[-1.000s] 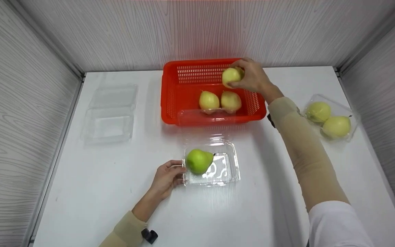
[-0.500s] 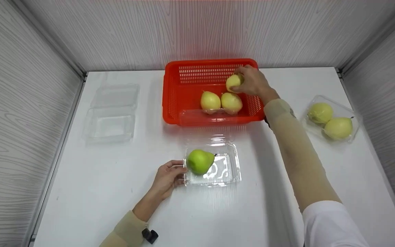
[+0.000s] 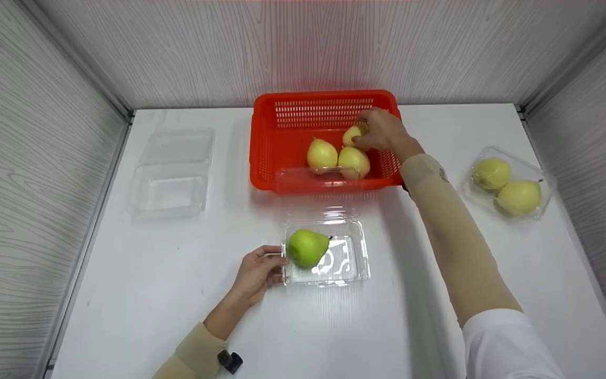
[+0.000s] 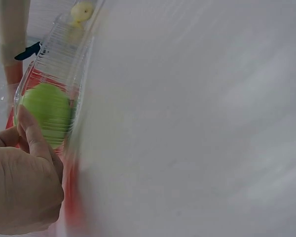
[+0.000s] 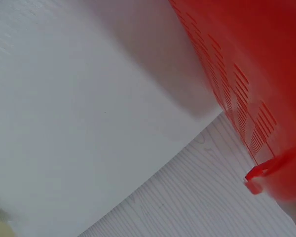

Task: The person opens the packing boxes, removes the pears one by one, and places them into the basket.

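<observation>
In the head view my left hand (image 3: 254, 275) pinches the left wall of a clear plastic clamshell box (image 3: 358, 263), whose lid is raised toward the basket. One green pear (image 3: 307, 248) lies inside, stem to the right; the left wrist view shows this green pear (image 4: 47, 108) through the plastic. Inside the red basket (image 3: 276, 142), my right hand (image 3: 384, 129) grips a yellow pear (image 3: 353, 136), partly covered by the fingers. Two more yellow pears sit just in front of it, the left pear (image 3: 322, 155) and the right pear (image 3: 354, 162). The right wrist view catches mainly the basket's outer wall (image 5: 237, 94).
At the left of the white table (image 3: 140, 295) stands another open clamshell box (image 3: 171, 192). A third clear box (image 3: 521, 168) on the right holds two yellow pears (image 3: 518, 196). Wood-grain panels (image 3: 329, 52) border the back and sides.
My right hand has lowered the yellow pear from the basket's back rim down beside the other two. The front right pear has shifted slightly forward. My left hand stays on the box.
</observation>
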Motion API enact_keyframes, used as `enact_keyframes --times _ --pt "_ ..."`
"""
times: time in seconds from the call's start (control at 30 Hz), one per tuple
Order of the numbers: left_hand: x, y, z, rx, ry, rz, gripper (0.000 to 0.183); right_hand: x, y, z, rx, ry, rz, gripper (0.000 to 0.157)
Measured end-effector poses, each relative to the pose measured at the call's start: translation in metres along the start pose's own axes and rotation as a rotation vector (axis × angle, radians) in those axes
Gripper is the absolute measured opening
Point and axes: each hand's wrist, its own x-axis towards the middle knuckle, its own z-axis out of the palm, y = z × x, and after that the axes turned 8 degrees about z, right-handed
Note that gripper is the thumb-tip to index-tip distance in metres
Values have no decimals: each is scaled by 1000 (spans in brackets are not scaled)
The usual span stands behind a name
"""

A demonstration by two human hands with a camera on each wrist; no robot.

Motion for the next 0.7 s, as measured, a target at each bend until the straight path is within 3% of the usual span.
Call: enact_keyframes --times 0.33,0.7 --pt "0 3 -1 2 -29 -2 32 -16 3 -19 33 123 -136 65" --pt "1 2 0 2 -6 -2 30 -45 -3 -35 191 208 -268 62"
